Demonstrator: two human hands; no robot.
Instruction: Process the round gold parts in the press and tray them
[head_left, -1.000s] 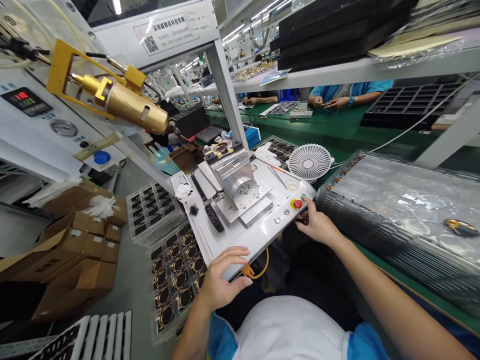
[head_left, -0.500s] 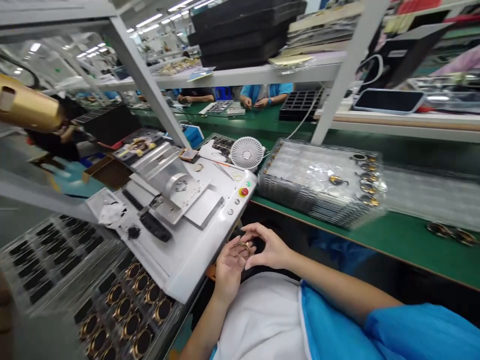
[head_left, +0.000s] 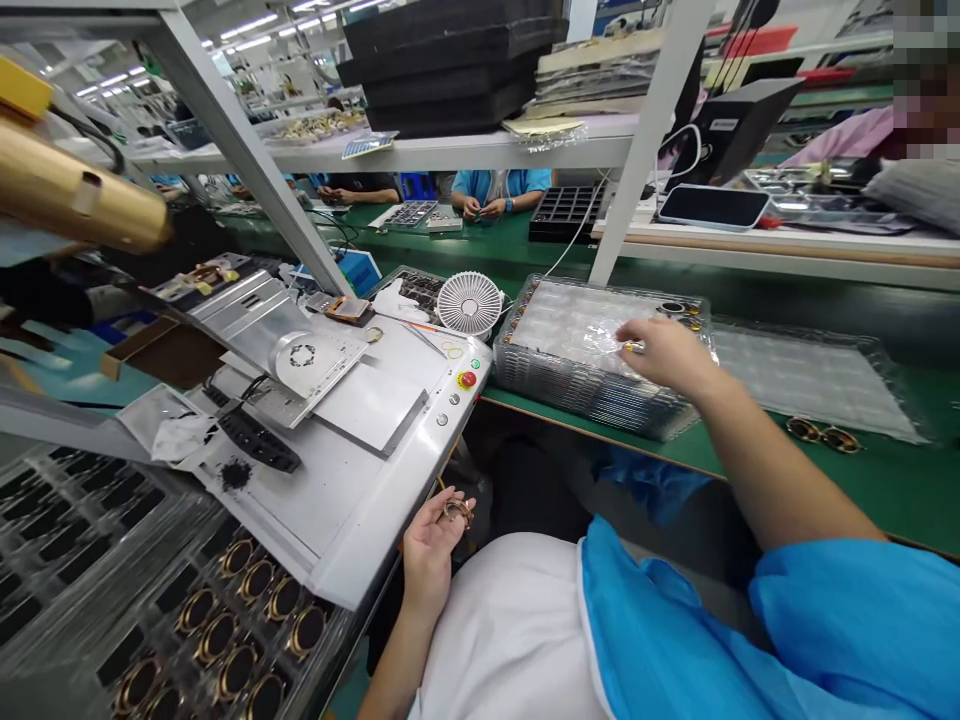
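Observation:
My left hand [head_left: 431, 540] is near my body, its fingers wrapped round a gold watch case ring [head_left: 458, 512]. Over the stack of clear plastic trays [head_left: 562, 320] is my right hand [head_left: 664, 352], reaching to the top tray. Its fingertips are pinched at a small gold and black part [head_left: 634, 347], which they partly cover. More round gold parts lie along the right edge of the top tray. Two gold-rimmed round pieces [head_left: 823, 434] rest on the green table to the right of the stack.
A white machine [head_left: 360, 500] with a red button [head_left: 468, 379] stands left of centre. Behind it is a white fan [head_left: 469, 304]. Trays of gold-rimmed rounds [head_left: 217, 636] fill the lower left. A shelf post [head_left: 637, 150] rises behind the stack. A co-worker's hands [head_left: 482, 208] are across the table.
My right hand has left my left hand and moved up and right to the small part on the tray stack. My left hand keeps the ring. The camera view has shifted.

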